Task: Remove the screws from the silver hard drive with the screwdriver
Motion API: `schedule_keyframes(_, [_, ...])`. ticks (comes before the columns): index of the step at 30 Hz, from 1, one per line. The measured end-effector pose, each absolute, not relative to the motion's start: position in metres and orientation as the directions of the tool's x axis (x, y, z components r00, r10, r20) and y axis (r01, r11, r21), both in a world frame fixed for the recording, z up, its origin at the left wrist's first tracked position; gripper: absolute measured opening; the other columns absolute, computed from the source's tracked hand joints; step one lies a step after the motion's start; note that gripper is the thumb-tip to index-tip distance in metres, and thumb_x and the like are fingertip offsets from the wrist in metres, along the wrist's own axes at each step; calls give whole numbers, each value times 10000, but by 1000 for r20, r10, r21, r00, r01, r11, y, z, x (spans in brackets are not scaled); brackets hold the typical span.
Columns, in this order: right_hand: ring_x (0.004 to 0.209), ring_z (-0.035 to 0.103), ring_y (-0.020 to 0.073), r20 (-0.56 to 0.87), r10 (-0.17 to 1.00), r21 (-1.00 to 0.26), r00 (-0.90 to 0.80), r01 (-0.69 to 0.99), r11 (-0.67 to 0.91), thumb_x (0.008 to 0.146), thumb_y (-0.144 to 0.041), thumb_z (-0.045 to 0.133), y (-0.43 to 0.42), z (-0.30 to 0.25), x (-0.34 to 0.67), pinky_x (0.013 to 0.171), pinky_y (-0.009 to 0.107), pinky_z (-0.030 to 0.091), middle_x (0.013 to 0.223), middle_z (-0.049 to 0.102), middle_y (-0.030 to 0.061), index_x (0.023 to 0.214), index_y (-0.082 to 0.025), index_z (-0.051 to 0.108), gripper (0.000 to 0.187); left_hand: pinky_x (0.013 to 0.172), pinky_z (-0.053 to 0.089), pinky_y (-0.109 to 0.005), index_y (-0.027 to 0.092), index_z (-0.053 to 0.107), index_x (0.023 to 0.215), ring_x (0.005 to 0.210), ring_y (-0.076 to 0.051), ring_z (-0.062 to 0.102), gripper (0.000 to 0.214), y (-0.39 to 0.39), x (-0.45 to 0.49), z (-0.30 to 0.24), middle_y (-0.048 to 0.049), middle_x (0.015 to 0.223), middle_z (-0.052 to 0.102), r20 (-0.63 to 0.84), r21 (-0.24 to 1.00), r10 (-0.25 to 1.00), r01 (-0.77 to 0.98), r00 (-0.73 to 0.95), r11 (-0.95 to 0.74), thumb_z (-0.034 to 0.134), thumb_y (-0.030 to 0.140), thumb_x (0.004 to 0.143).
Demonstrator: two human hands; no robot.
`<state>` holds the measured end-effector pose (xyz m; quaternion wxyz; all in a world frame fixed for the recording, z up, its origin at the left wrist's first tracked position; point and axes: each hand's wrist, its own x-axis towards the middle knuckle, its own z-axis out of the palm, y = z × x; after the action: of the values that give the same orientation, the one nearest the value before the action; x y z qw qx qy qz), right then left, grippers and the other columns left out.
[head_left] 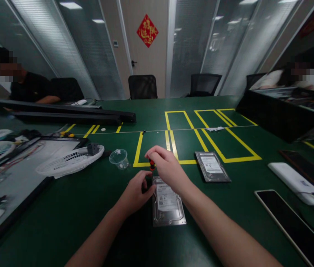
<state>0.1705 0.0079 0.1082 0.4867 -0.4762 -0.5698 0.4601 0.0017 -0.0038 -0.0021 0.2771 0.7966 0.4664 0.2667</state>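
A silver hard drive (170,213) with a white label lies flat on the green table in front of me. My right hand (164,163) is closed around the red and black handle of a small screwdriver (152,165), held upright over the drive's far left corner. My left hand (137,190) is curled against the drive's left edge, thumb and fingers steadying that corner near the screwdriver's shaft. The tip and any screw are too small to make out. A second hard drive (211,167) rests label up to the right.
A clear plastic cup (119,158) stands left of my hands. White oval frames (70,161) and a large panel (20,178) lie further left. At right are a phone-like slab (293,226), a white device (298,183) and a black case (281,111). Two people sit across.
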Motion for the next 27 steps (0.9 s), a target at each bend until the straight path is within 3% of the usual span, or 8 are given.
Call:
schedule_keyframes(4, [826, 588, 185, 128, 989, -986, -70, 99, 134, 910, -322, 534, 10, 107, 170, 747, 333, 423, 809, 641, 4, 842, -219, 698, 205, 628, 425, -285, 188, 617, 1183, 714, -173, 570, 284, -3, 1, -4, -9, 896, 621, 155, 683, 896, 610, 417, -402, 670, 313, 933])
schedule_keyframes(9, [723, 572, 156, 47, 998, -999, -53, -10, 46, 894, -290, 583, 9, 104, 168, 712, 311, 432, 771, 661, -21, 870, -222, 606, 76, 612, 415, -276, 198, 608, 1184, 705, -172, 574, 282, -1, 0, -7, 1, 883, 622, 158, 665, 897, 627, 413, -406, 673, 316, 936])
schedule_keyframes(18, [790, 564, 167, 134, 984, -986, -121, 84, 144, 921, -335, 556, 9, 104, 170, 694, 298, 411, 798, 626, -11, 846, -226, 701, 196, 605, 404, -270, 186, 616, 1147, 697, -165, 557, 255, -2, 1, -4, -2, 882, 614, 172, 664, 893, 621, 415, -416, 671, 323, 940])
schedule_keyframes(23, [695, 538, 146, 86, 992, -996, -96, -13, 85, 896, -281, 584, 8, 104, 167, 684, 295, 415, 746, 623, -33, 877, -218, 619, 74, 606, 398, -269, 192, 611, 1141, 695, -164, 550, 250, -2, 1, -5, 5, 872, 604, 172, 661, 896, 626, 410, -413, 676, 315, 933])
schedule_keyframes(27, [705, 518, 146, 133, 983, -989, -129, 45, 140, 940, -320, 569, 7, 104, 167, 676, 297, 397, 749, 576, -37, 852, -219, 618, 143, 610, 399, -269, 193, 603, 1163, 688, -159, 542, 268, -1, 1, -8, 7, 872, 597, 175, 672, 894, 613, 413, -415, 676, 282, 920])
